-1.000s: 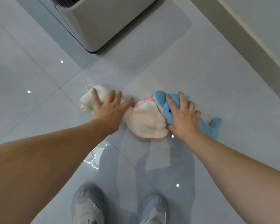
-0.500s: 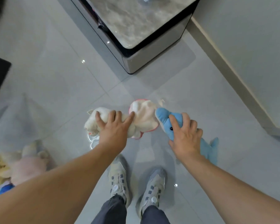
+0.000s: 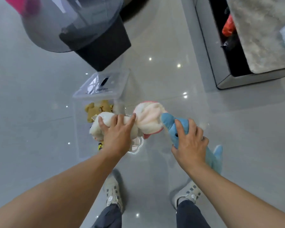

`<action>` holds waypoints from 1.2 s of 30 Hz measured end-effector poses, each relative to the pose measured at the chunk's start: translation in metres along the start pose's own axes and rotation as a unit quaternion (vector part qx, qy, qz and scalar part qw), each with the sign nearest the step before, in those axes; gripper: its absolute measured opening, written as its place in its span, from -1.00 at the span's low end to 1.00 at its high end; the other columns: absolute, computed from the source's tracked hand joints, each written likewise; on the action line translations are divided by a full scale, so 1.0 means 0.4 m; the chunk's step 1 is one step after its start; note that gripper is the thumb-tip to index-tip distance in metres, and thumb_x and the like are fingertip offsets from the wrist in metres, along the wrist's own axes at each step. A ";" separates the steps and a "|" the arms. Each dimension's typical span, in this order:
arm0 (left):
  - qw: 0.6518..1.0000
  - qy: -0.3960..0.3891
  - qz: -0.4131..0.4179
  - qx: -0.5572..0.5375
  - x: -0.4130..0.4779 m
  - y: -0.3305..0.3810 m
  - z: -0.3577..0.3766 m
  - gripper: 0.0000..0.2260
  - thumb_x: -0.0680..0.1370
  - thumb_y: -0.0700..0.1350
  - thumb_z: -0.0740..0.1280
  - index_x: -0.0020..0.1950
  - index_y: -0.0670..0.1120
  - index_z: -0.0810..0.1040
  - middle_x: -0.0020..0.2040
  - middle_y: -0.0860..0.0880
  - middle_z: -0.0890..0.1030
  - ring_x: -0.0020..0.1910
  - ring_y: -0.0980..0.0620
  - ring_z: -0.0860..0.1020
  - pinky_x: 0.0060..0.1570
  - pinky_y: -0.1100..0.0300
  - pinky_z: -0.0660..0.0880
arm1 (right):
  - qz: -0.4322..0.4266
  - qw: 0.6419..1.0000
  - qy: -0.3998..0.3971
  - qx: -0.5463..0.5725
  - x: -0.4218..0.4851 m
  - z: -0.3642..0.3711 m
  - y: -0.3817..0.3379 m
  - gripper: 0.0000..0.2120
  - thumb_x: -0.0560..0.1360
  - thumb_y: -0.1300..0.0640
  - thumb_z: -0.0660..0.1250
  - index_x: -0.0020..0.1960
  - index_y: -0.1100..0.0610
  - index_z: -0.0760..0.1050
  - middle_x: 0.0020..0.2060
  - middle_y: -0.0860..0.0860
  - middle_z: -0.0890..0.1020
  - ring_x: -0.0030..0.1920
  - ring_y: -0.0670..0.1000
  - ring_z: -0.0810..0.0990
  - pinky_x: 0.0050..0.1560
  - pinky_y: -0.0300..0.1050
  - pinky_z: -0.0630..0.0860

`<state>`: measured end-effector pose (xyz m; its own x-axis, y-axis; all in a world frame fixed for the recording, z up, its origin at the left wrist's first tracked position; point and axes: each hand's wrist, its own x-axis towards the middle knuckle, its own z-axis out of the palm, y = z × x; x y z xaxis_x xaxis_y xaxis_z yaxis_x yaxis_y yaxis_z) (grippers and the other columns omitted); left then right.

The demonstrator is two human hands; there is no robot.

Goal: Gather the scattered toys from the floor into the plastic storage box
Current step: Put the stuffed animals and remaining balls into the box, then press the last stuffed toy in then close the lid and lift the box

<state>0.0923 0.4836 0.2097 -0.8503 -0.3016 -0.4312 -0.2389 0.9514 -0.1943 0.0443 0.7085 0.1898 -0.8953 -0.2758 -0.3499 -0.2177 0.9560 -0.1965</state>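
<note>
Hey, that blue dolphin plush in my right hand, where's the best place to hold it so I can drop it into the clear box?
Probably around the body just behind the head, from above, much as the right hand holds it now. The blue dolphin plush is long and soft: its snout sticks out in front of the grip and its tail hangs below the wrist, so a mid-body hold should limit flopping on the way to the clear box.

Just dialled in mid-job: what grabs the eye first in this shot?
Both hands at centre: the left hand grips a white plush toy with pink trim, and the right hand grips a blue dolphin plush. Just left of them, on the glossy grey floor, stands the clear plastic storage box, with a tan teddy showing through its wall. A dark, blurred piece of furniture fills the top left.
</note>
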 end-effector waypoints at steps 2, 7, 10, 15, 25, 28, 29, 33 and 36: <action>0.999 -0.003 -0.037 -0.012 -0.016 -0.117 0.057 -0.16 0.36 -0.06 0.43 0.55 0.20 0.09 0.31 -0.09 0.35 0.39 -0.14 0.20 0.31 -0.52 -0.08 | -0.008 1.000 -0.018 0.016 -0.007 0.031 -0.127 -0.14 0.17 0.05 0.56 0.41 -0.07 0.30 0.35 0.16 0.34 0.09 0.23 0.41 -0.11 0.13 0.44; 0.960 -0.069 -0.199 -0.185 0.011 -0.311 0.188 -0.19 0.42 0.02 0.40 0.52 0.25 -0.02 0.38 -0.10 0.27 0.40 -0.13 0.19 0.30 -0.42 0.10 | 0.017 0.998 -0.029 0.051 0.018 0.138 -0.429 -0.16 0.31 -0.04 0.48 0.48 -0.10 0.13 0.38 0.11 0.22 0.18 0.22 0.35 0.02 0.12 0.42; 0.932 -0.085 -0.237 -0.262 0.057 -0.426 0.281 -0.18 0.44 0.12 0.40 0.53 0.27 -0.06 0.36 -0.14 0.28 0.37 -0.14 0.22 0.24 -0.35 0.24 | 0.039 0.995 -0.022 0.089 0.046 0.229 -0.640 -0.15 0.34 -0.08 0.45 0.51 -0.11 0.10 0.37 0.10 0.20 0.20 0.20 0.32 0.04 0.12 0.41; 0.922 -0.114 -0.239 -0.283 0.133 -0.593 0.416 -0.13 0.49 0.24 0.34 0.55 0.25 -0.24 0.29 -0.20 0.29 0.25 -0.17 0.31 0.04 -0.20 0.43 | 0.069 0.990 -0.023 0.122 0.132 0.375 -0.871 -0.05 0.31 -0.17 0.50 0.53 -0.14 0.02 0.40 0.08 0.16 0.31 0.20 0.27 0.08 0.18 0.43; 0.909 -0.196 -0.172 -0.326 0.235 -0.663 0.583 -0.32 0.60 -0.04 0.15 0.59 0.16 -0.20 0.33 -0.23 0.25 0.21 -0.26 0.42 -0.05 -0.05 0.42 | 0.151 0.972 -0.158 0.087 0.296 0.562 -0.925 -0.06 0.38 -0.25 0.42 0.54 -0.16 -0.10 0.53 0.15 -0.03 0.39 0.26 0.20 0.19 0.22 0.42; 0.910 -0.207 -0.182 -0.311 0.263 -0.671 0.576 -0.35 0.61 -0.02 0.12 0.60 0.17 -0.17 0.35 -0.21 0.26 0.23 -0.23 0.41 -0.06 -0.04 0.42 | 0.109 0.979 -0.167 0.046 0.311 0.576 -0.917 -0.31 0.48 -0.23 0.32 0.50 -0.10 0.15 0.49 0.14 0.09 0.35 0.24 0.26 0.12 0.13 0.44; 0.906 -0.217 -0.189 -0.310 0.273 -0.671 0.565 -0.35 0.61 -0.01 0.12 0.59 0.18 -0.18 0.36 -0.20 0.26 0.23 -0.23 0.42 -0.03 -0.05 0.45 | 0.106 0.976 -0.186 0.028 0.317 0.579 -0.915 -0.41 0.51 -0.24 0.26 0.46 -0.06 0.25 0.45 0.13 0.17 0.33 0.23 0.30 0.13 0.12 0.44; 0.896 -0.235 -0.200 -0.320 0.308 -0.682 0.497 -0.33 0.60 -0.03 0.13 0.60 0.15 -0.20 0.36 -0.19 0.26 0.17 -0.22 0.48 0.02 -0.06 0.50 | 0.137 0.948 -0.287 -0.013 0.360 0.576 -0.905 -0.45 0.58 -0.27 0.03 0.37 0.06 0.42 0.34 0.15 0.40 0.28 0.21 0.45 0.17 0.08 0.43; 0.899 -0.226 -0.203 -0.317 0.340 -0.709 0.440 -0.31 0.58 -0.06 0.13 0.60 0.12 -0.19 0.39 -0.18 0.28 0.16 -0.22 0.50 -0.02 -0.03 0.49 | 0.179 0.926 -0.326 0.060 0.404 0.548 -0.898 -0.49 0.62 -0.20 -0.04 0.38 0.07 0.39 0.28 0.08 0.53 0.22 0.17 0.55 0.20 0.04 0.47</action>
<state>0.1271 0.1617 0.0510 -0.3907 -0.4895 -0.7796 -0.8269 0.5587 0.0636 0.0628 0.2984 0.0031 -0.4674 0.0178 -0.8839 0.1271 0.9908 -0.0473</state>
